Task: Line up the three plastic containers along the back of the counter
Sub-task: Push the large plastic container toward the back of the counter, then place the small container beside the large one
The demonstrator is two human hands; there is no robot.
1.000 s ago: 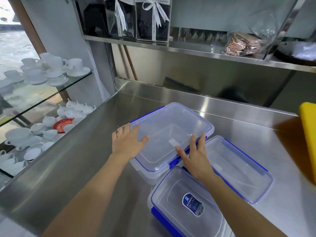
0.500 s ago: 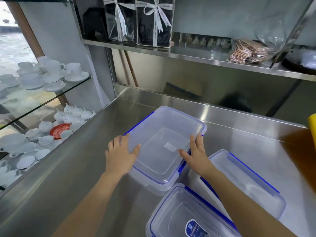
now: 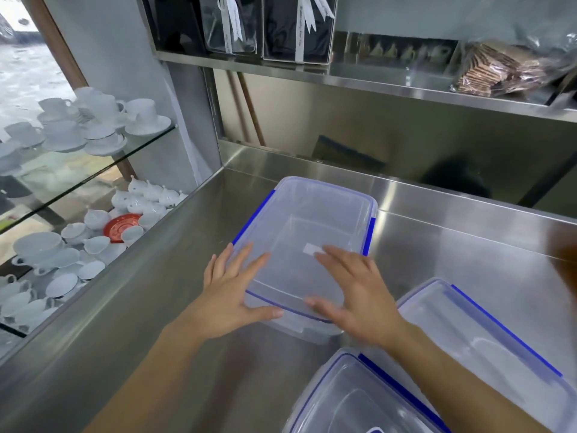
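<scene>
Three clear plastic containers with blue-trimmed lids sit on the steel counter [image 3: 452,254]. The far container [image 3: 309,226] lies near the back ledge, its long side running away from me. My left hand [image 3: 232,292] rests flat on its near left corner, fingers spread. My right hand [image 3: 352,289] lies flat on the near right part of its lid, fingers apart. A second container [image 3: 487,348] sits to the right, closer to me. The third container [image 3: 352,401] is nearest, at the bottom edge, partly cut off.
A raised steel ledge [image 3: 406,189] runs along the counter's back under a steel shelf [image 3: 374,79] with ribboned black boxes and a bagged item. Left of the counter, glass shelves [image 3: 93,170] hold several white cups, saucers and teapots.
The far container has been pushed away from me toward the back ledge and apart from the other two. Both hands have shifted from its sides onto the near end of its lid.
</scene>
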